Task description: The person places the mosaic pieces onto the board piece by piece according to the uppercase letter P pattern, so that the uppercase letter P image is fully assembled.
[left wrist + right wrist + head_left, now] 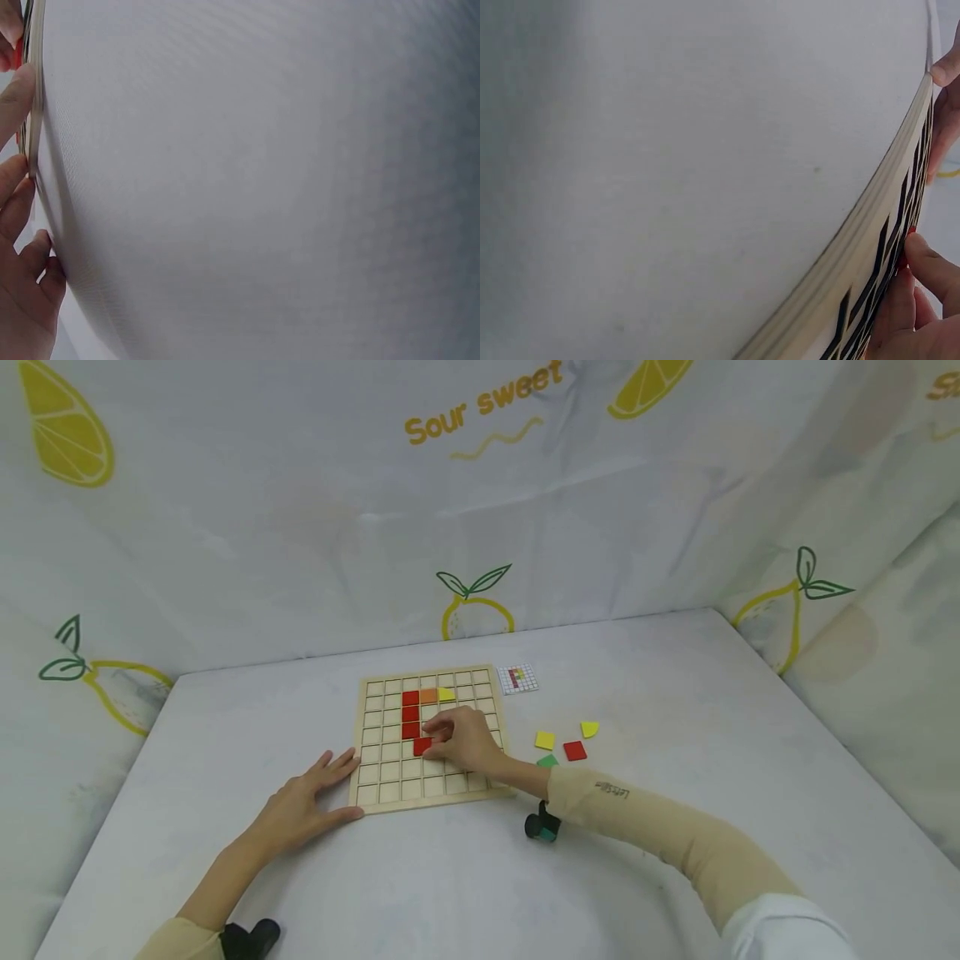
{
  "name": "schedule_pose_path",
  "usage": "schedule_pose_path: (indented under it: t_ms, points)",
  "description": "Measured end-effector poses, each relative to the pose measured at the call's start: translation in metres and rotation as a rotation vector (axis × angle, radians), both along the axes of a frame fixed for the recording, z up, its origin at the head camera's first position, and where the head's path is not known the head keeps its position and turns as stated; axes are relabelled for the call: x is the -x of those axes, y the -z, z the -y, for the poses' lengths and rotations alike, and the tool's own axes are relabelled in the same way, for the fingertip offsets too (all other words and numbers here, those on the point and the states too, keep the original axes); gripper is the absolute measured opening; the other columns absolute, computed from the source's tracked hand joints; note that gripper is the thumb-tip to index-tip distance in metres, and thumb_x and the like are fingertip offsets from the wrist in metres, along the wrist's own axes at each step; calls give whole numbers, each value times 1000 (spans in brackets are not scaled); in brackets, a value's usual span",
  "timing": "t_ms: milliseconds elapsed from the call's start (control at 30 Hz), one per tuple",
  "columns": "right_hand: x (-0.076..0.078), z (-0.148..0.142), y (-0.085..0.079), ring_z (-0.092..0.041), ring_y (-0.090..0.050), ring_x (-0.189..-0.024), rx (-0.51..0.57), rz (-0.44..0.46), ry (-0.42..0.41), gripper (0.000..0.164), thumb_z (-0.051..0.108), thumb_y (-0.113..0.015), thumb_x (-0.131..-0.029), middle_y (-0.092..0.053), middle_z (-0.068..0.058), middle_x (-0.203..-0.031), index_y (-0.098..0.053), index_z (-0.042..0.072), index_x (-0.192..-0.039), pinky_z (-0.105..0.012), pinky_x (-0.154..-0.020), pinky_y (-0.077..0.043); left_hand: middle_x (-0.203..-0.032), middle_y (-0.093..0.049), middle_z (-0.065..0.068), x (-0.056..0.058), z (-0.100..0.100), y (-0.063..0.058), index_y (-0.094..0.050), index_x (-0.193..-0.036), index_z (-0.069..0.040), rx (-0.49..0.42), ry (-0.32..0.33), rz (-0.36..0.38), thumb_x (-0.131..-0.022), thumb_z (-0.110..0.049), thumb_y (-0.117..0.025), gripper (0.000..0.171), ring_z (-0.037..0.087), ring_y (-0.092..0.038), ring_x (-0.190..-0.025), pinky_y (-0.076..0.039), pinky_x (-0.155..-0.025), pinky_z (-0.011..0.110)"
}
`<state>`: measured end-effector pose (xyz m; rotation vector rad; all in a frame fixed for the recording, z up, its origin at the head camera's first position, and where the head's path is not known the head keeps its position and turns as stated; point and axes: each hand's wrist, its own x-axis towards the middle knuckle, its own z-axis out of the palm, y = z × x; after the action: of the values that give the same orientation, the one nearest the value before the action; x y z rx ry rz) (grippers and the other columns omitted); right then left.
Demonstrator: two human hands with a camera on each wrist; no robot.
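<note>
A wooden grid board [390, 794] lies on the table. Three red tiles [410, 712] stand in one of its columns, with an orange tile [428, 695] and a yellow tile [446, 694] beside the top one. My right hand [467, 741] is over the board and pinches another red tile [422, 747] between thumb and finger, just below that column and slightly to its right. In the right wrist view only a sliver of this red tile [904, 259] shows at the fingertips. My left hand [300, 802] touches the board's left edge and lower left corner with spread fingers.
Right of the board lie a yellow square [544, 740], a yellow rounded piece [589, 728], a red tile [575, 751] and a green piece [548, 761], partly hidden by the right forearm. A small pattern card [517, 678] lies by the board's upper right corner.
</note>
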<state>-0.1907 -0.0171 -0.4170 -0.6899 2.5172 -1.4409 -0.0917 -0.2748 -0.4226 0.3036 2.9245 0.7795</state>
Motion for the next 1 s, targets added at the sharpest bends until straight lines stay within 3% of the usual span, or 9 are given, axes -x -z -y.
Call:
schedule_pose_path:
  t_ms: [200,500,1000]
  points:
    - [0,-1,-3,-9,-61,-67,-7,44,-20,21,2,-83,-72,-70,-7,-81,-71,0,-88,-16,-66,-50,-150,-39,7,0,1,1,-48,-142,-13,1,-5,3,-77,-49,-75,79,42,-30,-138,-32,-93,72]
    - [1,2,-3,-12,-64,-68,2,-29,-52,18,2,-82,-73,-73,-10,-83,-74,-1,-89,-16,-66,-52,-149,-40,8,-2,0,-2,-49,-141,-14,7,-4,-6,-78,-52,-74,78,43,-32,-136,-33,-91,73]
    - [3,10,3,-10,-63,-64,25,-76,-50,20,4,-84,-70,-71,-9,-77,-73,-2,-86,-16,-64,-51,-151,-37,10,0,1,0,-48,-143,-15,7,-10,6,-78,-52,-73,78,44,-32,-136,-35,-90,72]
